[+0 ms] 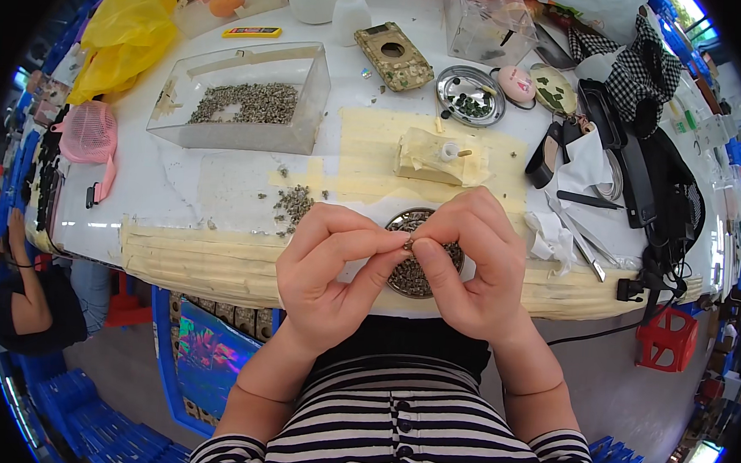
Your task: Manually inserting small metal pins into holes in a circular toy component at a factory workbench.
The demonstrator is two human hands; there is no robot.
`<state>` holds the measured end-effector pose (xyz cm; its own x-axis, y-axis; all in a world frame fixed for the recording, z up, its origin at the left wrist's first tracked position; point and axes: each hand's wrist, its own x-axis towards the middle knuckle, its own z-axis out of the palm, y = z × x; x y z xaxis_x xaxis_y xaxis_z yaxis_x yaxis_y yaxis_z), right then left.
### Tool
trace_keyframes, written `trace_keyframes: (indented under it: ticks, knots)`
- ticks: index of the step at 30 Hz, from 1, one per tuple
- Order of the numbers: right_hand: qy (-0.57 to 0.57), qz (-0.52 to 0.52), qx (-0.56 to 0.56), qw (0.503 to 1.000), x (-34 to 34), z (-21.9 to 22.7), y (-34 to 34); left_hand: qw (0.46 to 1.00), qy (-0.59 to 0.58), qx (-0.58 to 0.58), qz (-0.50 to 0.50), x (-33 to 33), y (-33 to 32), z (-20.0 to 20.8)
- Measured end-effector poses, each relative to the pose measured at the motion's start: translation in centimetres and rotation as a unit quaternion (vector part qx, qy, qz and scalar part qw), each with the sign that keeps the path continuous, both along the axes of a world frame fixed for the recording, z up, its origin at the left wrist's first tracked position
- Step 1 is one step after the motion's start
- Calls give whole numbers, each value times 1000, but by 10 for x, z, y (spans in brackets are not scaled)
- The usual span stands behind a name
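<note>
My left hand and my right hand meet in front of me, thumb and forefinger of each closed in a pinch. A tiny piece seems to sit between the fingertips, too small to name. Right below them is a round metal-rimmed dish at the table's near edge, filled with small grey-brown metallic pieces. Both hands partly cover the dish. Left of it lies a loose scatter of similar small pieces. Beyond my hands stands a tape-covered block with a small white cup on top.
A clear bin of grey pieces stands far left, near a pink strainer and a yellow bag. Far right are a metal dish of dark green bits, tweezers and black straps. Another person sits left.
</note>
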<state>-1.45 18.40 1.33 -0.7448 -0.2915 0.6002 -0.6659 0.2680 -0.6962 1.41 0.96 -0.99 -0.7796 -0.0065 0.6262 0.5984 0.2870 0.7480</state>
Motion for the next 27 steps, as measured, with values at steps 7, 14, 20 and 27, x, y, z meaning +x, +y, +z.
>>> trace_keyframes:
  ticks: [7, 14, 20, 27]
  knots:
    - [4, 1, 2, 1000, 0, 0, 0, 1000, -12, 12, -1, 0, 1, 2]
    - [-38, 25, -7, 999, 0, 0, 1, 997, -44, 53, -37, -1, -1, 3]
    - [-73, 35, -25, 996, 0, 0, 1, 992, -69, 92, -60, 0, -2, 2]
    - [-52, 22, -35, 998, 1, 1, 1, 994, -63, 86, -34, 1, -1, 0]
